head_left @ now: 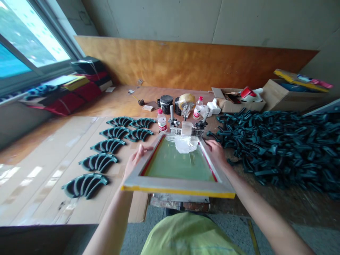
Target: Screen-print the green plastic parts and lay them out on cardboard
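Two hands [135, 158] [217, 151], one frame [175, 183], two bottles [162, 121] [197, 109]

Frame [175, 182] seemingly hides most of plate [170, 199].

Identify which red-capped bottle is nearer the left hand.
The front bottle, just beyond the far left corner of the screen-printing frame; the other bottle stands farther back, right of the tape roll.

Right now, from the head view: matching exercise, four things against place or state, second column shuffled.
1. framed screen
2. flat cardboard sheet
3. dark heap
4. orange-brown board

A. along the back wall
B. beneath fanned dark parts
C. held between left hand and right hand
D. loosely piled, right side

Pairs: 1-C, 2-B, 3-D, 4-A
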`<control>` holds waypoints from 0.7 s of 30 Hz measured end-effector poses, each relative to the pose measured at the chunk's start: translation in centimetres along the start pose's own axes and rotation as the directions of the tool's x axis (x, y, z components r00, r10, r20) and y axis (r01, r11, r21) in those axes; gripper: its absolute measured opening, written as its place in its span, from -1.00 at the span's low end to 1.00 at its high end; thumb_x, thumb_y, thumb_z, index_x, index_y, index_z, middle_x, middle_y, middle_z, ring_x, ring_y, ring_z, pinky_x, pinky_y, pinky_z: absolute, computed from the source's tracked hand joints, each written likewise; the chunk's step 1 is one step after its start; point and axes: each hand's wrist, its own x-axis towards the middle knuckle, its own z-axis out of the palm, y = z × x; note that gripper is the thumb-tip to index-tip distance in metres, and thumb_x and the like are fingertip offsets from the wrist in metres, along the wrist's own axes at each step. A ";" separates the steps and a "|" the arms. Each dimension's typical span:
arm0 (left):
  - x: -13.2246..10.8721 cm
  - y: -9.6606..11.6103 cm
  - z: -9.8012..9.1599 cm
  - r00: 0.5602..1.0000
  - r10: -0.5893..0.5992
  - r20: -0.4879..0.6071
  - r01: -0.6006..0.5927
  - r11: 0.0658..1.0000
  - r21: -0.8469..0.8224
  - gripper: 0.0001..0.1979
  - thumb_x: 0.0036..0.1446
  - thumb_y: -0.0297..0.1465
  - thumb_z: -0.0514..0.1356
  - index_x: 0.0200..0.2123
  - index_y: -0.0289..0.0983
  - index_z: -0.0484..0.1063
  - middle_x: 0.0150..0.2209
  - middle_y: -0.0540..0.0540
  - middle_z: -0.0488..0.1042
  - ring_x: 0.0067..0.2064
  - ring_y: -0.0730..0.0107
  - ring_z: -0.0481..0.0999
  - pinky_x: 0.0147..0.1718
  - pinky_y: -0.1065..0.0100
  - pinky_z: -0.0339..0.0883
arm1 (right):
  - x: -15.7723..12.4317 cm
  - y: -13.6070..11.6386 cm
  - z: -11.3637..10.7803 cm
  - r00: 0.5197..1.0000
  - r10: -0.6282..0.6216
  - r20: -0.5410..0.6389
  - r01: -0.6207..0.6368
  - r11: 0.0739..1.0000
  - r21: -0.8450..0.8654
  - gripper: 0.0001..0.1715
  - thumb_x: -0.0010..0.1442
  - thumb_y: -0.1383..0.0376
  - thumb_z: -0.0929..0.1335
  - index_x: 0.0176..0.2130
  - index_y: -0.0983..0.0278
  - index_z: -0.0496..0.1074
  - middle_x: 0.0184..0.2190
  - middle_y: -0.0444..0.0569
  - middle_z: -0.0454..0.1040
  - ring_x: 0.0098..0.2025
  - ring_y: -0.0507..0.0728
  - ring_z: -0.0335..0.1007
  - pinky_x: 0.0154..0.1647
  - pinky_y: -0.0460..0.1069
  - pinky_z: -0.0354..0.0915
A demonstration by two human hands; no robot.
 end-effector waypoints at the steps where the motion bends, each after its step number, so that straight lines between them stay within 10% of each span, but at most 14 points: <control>1: -0.7 -1.4 -0.5 0.996 -0.087 0.034 0.086 0.996 0.033 -0.41 -0.04 0.09 0.22 -0.16 -0.29 0.53 -0.37 -0.06 0.56 -0.43 0.33 0.50 -0.50 0.41 0.32 | 1.1 0.2 -0.6 0.999 0.000 -0.055 0.001 1.000 0.018 -0.53 0.30 0.31 0.18 0.14 0.29 0.36 0.04 0.14 0.43 0.08 0.26 0.31 0.13 0.18 0.21; 5: -1.5 -8.0 -0.9 0.970 -0.237 0.059 0.236 0.971 0.030 -0.14 -0.11 -0.02 0.32 0.24 -0.25 0.24 -0.40 -0.02 0.53 -0.44 0.34 0.50 -0.50 0.41 0.33 | 5.7 -2.9 -1.1 0.983 -0.144 -0.114 0.147 0.989 0.023 -0.38 0.15 0.31 0.38 0.19 0.29 0.27 0.18 0.13 0.28 0.20 0.25 0.19 0.20 0.14 0.18; 9: -0.5 -12.6 -0.6 0.975 -0.220 0.000 0.220 0.973 0.076 -0.11 -0.09 -0.04 0.31 0.26 -0.30 0.20 -0.41 -0.02 0.50 -0.46 0.40 0.45 -0.51 0.44 0.32 | 8.1 -6.8 0.4 0.973 -0.142 0.183 0.157 0.985 -0.067 -0.59 0.09 0.39 0.40 -0.02 0.34 0.41 -0.12 0.14 0.49 -0.03 0.26 0.38 -0.05 0.09 0.31; 14: -0.2 -13.1 -0.7 0.967 -0.252 0.029 0.249 0.966 0.073 -0.14 -0.07 0.00 0.29 0.24 -0.29 0.24 -0.34 -0.07 0.53 -0.42 0.37 0.47 -0.48 0.42 0.34 | 5.2 -6.9 1.6 0.930 -0.198 0.311 0.230 0.971 -0.070 -0.89 0.13 0.39 0.35 -0.28 0.31 0.47 -0.30 0.09 0.53 -0.20 0.22 0.42 -0.19 0.03 0.29; 21: -0.5 -13.0 -0.6 0.966 -0.255 0.028 0.252 0.964 0.081 -0.19 -0.05 0.02 0.26 0.20 -0.30 0.29 -0.28 -0.12 0.56 -0.36 0.31 0.51 -0.43 0.40 0.36 | 1.5 -4.5 -0.4 0.761 -0.548 0.347 0.524 0.835 0.169 -0.78 0.06 0.55 0.31 -0.37 0.26 0.46 -0.39 -0.06 0.48 -0.26 0.11 0.36 -0.26 -0.06 0.23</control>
